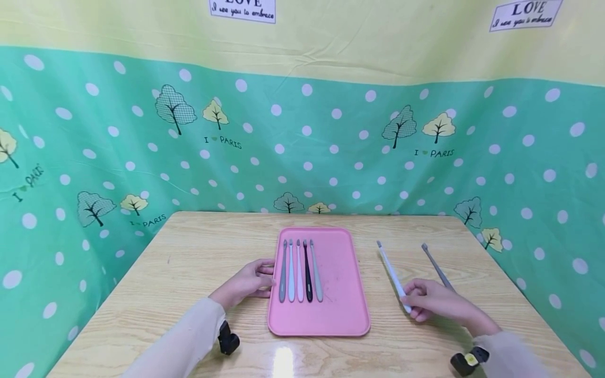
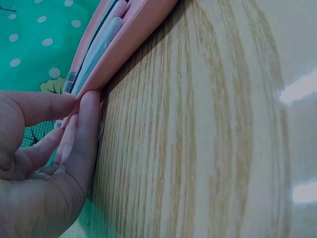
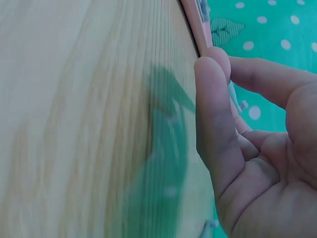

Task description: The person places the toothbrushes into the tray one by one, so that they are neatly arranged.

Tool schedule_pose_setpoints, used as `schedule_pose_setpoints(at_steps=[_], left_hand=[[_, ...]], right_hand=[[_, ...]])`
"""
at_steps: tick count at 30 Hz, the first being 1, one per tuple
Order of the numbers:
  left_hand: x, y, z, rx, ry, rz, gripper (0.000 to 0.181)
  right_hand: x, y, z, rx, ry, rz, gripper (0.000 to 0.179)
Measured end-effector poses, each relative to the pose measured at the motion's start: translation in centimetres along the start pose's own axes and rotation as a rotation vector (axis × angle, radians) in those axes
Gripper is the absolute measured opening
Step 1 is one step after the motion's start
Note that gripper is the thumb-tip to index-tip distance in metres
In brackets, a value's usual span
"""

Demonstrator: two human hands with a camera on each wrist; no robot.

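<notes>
My left hand (image 1: 248,282) is at the left edge of a pink tray (image 1: 326,321). In the left wrist view its thumb and forefinger pinch the tray's rim (image 2: 131,47). Several slim cuticle trimmers lie side by side on the tray, tips to the back: dark grey (image 1: 283,278), light blue (image 1: 291,278), pale pink (image 1: 300,278), black (image 1: 308,278) and grey-green (image 1: 317,278). Right of the tray, my right hand (image 1: 435,302) holds a light-blue cuticle trimmer (image 1: 390,269) by its handle end, its tip pointing away from me. The right wrist view mostly hides it behind the fingers.
A grey trimmer (image 1: 436,265) lies on the wooden table (image 1: 212,236) beyond my right hand, which overlaps its near end. A green dotted cloth (image 1: 331,157) hangs behind and at both sides of the table.
</notes>
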State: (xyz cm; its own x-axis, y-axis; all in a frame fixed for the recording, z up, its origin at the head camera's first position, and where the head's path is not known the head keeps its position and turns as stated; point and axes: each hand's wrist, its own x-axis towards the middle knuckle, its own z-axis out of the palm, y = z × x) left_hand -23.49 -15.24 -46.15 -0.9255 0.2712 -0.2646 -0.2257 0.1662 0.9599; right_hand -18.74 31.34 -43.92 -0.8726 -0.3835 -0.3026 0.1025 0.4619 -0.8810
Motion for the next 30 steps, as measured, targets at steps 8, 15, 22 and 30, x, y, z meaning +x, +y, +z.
schedule_pose_setpoints(at_steps=[8,15,22,30], left_hand=[[0.0,-0.1,0.0,-0.010,-0.006,0.009,0.067],[0.0,-0.2,0.0,-0.012,-0.010,0.013,0.067],[0.0,-0.2,0.1,-0.011,-0.011,0.014,0.067],[0.2,-0.4,-0.1,-0.014,-0.009,0.018,0.066]], right_hand=[[1.8,-1.3,1.9,0.030,-0.050,-0.003,0.036],[3.0,-2.5,3.2,0.054,-0.080,-0.006,0.040],[3.9,-3.6,4.2,0.063,-0.105,-0.032,0.042],[5.1,-4.9,5.8,0.088,-0.126,-0.079,0.036]])
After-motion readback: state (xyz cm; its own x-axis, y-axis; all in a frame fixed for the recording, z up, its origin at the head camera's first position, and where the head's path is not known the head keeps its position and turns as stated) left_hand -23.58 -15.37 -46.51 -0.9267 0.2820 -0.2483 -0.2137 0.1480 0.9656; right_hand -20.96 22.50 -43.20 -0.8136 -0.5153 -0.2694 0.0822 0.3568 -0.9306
